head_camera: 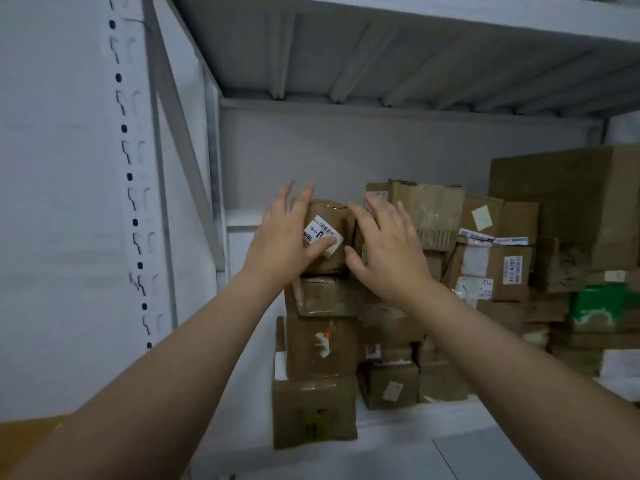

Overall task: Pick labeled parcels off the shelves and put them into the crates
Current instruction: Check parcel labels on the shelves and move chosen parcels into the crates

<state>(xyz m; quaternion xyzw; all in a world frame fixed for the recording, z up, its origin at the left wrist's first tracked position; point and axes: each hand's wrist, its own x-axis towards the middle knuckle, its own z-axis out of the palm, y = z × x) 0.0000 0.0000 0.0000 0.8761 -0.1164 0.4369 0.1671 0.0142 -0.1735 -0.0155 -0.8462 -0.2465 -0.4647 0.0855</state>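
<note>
A small brown cardboard parcel (330, 216) with a white barcode label sits on top of a stack of boxes on the white shelf (408, 415). My left hand (282, 242) lies against its left side, fingers straight, thumb pressed on the label. My right hand (384, 247) reaches in at its right side, fingers spread and straight, thumb near the parcel's lower right corner. Whether the right palm touches the parcel is hidden. No crate is in view.
Several more taped brown boxes (491, 261) are stacked to the right, a large carton (568, 202) behind them and a green box (602, 306) at far right. The white perforated upright (135, 188) stands at left, the upper shelf's underside (398, 57) overhead.
</note>
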